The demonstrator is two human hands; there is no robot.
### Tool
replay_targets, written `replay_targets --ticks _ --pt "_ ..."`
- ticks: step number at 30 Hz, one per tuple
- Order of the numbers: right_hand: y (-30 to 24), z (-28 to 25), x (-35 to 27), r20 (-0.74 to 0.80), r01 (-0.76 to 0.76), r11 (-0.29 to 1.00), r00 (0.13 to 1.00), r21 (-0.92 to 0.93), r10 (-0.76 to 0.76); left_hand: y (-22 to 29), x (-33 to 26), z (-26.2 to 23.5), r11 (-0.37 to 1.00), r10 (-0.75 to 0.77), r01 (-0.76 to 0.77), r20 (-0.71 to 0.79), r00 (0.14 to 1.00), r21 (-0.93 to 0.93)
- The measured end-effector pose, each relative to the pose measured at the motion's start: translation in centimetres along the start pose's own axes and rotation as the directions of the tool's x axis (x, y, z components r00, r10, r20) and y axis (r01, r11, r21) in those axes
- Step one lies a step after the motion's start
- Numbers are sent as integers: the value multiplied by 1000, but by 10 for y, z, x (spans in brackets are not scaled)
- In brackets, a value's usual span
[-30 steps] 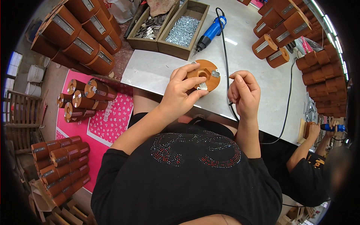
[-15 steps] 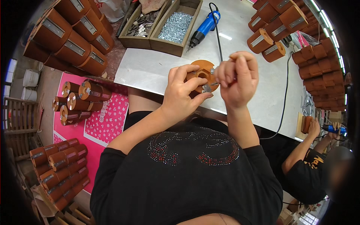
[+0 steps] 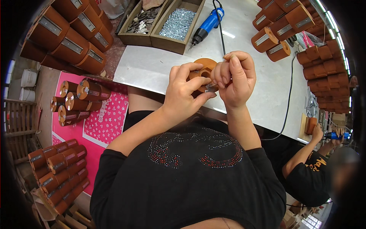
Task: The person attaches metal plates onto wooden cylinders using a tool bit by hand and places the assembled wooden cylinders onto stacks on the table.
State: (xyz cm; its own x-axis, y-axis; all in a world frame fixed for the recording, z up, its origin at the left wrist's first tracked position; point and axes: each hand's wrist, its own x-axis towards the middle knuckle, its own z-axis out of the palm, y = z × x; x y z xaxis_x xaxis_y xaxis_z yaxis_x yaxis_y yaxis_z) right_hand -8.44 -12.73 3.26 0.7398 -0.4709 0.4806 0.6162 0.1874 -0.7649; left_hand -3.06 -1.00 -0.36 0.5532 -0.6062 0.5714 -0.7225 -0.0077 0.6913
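My left hand [image 3: 186, 84] grips a round orange-brown block [image 3: 204, 61] with a hole in its middle, standing near the edge of the white worktable [image 3: 263, 82]. A small shiny metal plate [image 3: 210, 88] sits at the block's near side, by my left thumb and fingers. Over the block's right side is my right hand [image 3: 237, 80], fingers curled and pinched together. Whatever lies between those fingertips is hidden. Beyond the block a blue power screwdriver [image 3: 207, 26] with a black nose and cord lies on the table.
A wooden box of silvery screws [image 3: 176, 24] and a box of flat metal pieces [image 3: 144, 23] stand at the back. Brown cylinders with metal strips are stacked at far left [image 3: 76, 42], on pink sheeting [image 3: 78, 95], and at right [image 3: 282, 30]. A co-worker [image 3: 310, 164] works at right.
My right hand has moved left and closer to the block, covering its right side and part of the metal plate. My left hand keeps its hold.
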Motion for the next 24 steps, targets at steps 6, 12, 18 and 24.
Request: replay_targets --ticks 6,12,18,24 --pt "1 1 6 43 -15 1000 999 1 15 -1 4 -3 1000 9 -9 11 1000 6" --pt "-24 -10 11 191 -318 946 927 -59 324 7 15 1 999 41 -40 26 999 -37" --pt "-22 -16 26 369 -439 865 782 -244 502 -1 4 2 996 -38 27 134 990 81" --pt "-31 -11 24 498 -380 900 750 -213 435 8 -3 0 999 -29 23 136 990 42"
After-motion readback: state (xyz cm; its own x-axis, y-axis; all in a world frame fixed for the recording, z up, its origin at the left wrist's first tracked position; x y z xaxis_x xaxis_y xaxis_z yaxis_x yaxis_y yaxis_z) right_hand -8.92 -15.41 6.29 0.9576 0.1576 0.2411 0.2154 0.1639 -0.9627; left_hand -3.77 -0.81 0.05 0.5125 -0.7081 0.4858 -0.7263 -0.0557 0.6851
